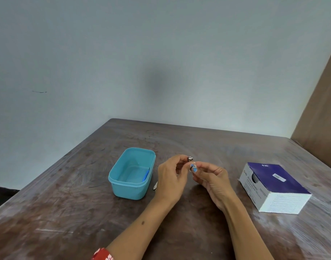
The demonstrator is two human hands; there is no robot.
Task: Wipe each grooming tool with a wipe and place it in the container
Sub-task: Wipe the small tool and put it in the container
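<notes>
Pinching a small metal tool (190, 158) in the left hand (170, 177) while the right hand (213, 180) rubs it with a wipe (194, 167), the person seems midway: one blue item (146, 175) lies in the container (131, 174), another tool (155, 185) waits beside it.

Both hands (193, 177) raised together, fingertips pinching.

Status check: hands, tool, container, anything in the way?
Both hands up over the table: left hand pinches small metal tool, right hand pinches wipe against it. Container open, left of hands. Nothing blocking.
</notes>
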